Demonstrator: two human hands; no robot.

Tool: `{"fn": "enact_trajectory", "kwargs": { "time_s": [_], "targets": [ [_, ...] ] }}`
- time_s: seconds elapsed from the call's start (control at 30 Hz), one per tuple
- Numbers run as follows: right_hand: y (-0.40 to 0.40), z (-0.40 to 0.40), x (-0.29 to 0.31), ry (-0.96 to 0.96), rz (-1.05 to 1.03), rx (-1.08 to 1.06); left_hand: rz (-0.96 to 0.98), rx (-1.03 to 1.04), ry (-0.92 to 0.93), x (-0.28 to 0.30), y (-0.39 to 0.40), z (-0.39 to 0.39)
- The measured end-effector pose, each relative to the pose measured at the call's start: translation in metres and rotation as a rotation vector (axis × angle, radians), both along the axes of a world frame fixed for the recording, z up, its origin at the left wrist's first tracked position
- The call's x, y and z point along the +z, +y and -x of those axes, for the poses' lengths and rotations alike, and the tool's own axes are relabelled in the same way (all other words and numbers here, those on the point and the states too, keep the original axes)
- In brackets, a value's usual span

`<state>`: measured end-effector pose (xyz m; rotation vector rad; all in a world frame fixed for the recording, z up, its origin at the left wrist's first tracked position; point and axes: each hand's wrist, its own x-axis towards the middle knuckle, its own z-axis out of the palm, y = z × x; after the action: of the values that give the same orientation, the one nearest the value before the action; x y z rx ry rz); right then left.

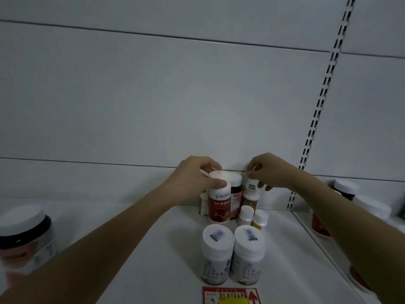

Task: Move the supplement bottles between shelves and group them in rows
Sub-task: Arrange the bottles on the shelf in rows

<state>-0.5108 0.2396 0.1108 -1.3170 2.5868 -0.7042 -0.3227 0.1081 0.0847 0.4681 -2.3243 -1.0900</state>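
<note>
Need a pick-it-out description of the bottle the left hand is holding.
Start at the white shelf and go to the cluster of bottles against its back wall. The red-label bottle is the tall one at the cluster's front left, its white cap gripped by the left hand. Its neighbours are darker, orange or much smaller.

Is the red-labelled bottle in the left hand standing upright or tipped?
Upright: the red-labelled bottle stands cap-up, left hand gripping its cap.

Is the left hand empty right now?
No, the left hand grips the white cap of the red-labelled bottle from above, thumb across the cap's front.
</note>
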Motion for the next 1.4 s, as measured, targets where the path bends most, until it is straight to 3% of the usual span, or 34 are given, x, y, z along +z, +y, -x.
{"fn": "enact_trajectory", "kwargs": {
  "time_s": [0.23,0.43,0.57,0.73,0.83,1.03,1.23,1.4],
  "targets": [
    [0.005,-0.001,-0.006,0.024,-0.061,-0.015,-0.172,-0.024,0.078,0.025,-0.011,-0.017],
    [-0.002,-0.014,-0.001,0.012,0.206,0.088,-0.150,0.011,0.061,0.029,-0.011,-0.029],
    [-0.011,-0.032,0.010,-0.013,0.231,0.167,-0.151,0.022,0.071,0.038,-0.012,-0.042],
    [-0.014,-0.061,0.026,-0.289,0.308,0.415,-0.174,0.031,0.138,0.051,-0.013,-0.052],
    [-0.015,-0.072,0.031,-0.349,0.308,0.503,-0.214,0.041,0.231,0.059,-0.013,-0.054],
    [-0.006,-0.079,0.031,-0.441,0.434,0.475,-0.282,-0.033,0.372,0.070,0.001,-0.048],
    [0.018,-0.069,0.039,-0.556,0.587,0.393,-0.216,-0.169,0.137,0.057,0.016,-0.039],
    [0.039,-0.060,0.054,-0.398,0.549,0.352,-0.172,-0.192,0.204,0.048,0.027,-0.018]
  ]
}}
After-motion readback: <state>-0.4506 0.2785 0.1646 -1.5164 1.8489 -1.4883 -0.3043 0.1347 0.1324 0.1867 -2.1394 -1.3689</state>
